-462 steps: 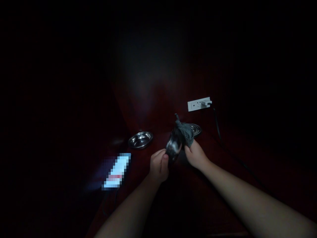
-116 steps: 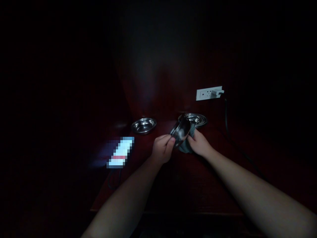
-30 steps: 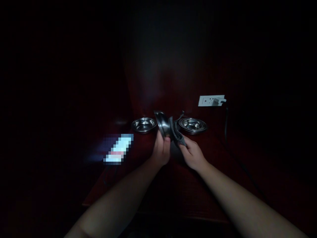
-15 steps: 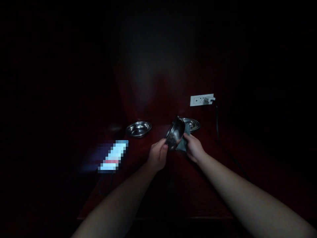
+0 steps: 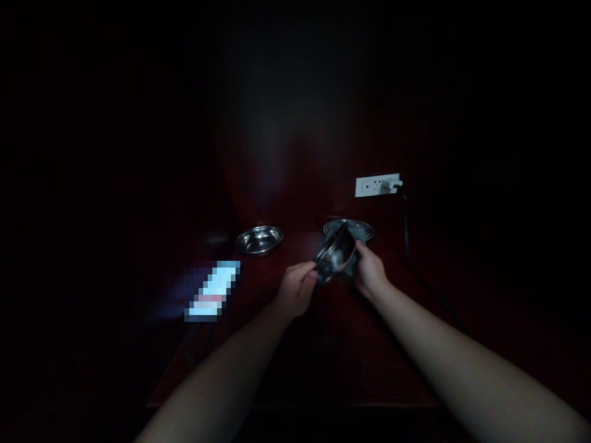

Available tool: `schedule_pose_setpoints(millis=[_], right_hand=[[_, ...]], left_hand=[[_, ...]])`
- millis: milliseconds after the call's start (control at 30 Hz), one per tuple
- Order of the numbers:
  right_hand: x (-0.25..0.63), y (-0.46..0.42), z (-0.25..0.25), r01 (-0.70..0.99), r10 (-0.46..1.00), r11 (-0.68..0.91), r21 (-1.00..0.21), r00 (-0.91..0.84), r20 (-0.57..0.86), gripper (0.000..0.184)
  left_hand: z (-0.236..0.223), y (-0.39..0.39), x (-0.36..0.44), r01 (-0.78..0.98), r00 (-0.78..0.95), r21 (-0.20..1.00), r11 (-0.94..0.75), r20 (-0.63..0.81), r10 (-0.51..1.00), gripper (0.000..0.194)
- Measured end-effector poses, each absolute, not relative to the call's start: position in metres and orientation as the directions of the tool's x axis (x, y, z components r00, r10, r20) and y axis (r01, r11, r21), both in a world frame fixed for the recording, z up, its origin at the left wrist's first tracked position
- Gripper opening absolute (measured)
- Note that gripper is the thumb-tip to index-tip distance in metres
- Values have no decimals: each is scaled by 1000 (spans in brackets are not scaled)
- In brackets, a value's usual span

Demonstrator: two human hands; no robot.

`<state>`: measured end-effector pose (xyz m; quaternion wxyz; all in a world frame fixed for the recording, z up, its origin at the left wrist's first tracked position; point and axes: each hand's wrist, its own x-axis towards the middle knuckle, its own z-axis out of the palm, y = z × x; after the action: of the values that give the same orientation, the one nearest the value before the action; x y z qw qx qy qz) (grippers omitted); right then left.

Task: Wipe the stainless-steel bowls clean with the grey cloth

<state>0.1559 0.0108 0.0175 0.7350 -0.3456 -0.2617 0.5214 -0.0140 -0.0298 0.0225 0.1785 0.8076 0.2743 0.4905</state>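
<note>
A shiny metal bowl is held tilted above the dark red table, its outer side partly facing me. My left hand is closed on its near left edge, thumb on the outside. In my right hand is a grey-green cloth, pressed against the bowl's right side; most of the right fingers are hidden behind cloth and bowl. Behind them lies a round metal plate, partly covered by the bowl and cloth. Another metal bowl sits upright on the table to the left.
A lit phone-like screen, pixelated, is at the table's left side, with a thin cable near it. A white wall socket holds a plug, whose black cord runs down to the right. The surroundings are very dark.
The held bowl has tipped further over to the right, and the cloth now shows behind its top edge too. My right hand has shifted slightly right; the left keeps its grip.
</note>
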Motion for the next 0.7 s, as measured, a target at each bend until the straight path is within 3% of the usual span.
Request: schedule_pose_setpoints(millis=[100,700], right_hand=[[156,9,20,-617,944,178,-767,326,-43,15],[158,11,15,-536,945,205,-819,327,22,26]], left_hand=[[22,-30,-14,269,370,554,-788,696,615,41],[25,-31,-14,255,416,562,-787,671,614,40]])
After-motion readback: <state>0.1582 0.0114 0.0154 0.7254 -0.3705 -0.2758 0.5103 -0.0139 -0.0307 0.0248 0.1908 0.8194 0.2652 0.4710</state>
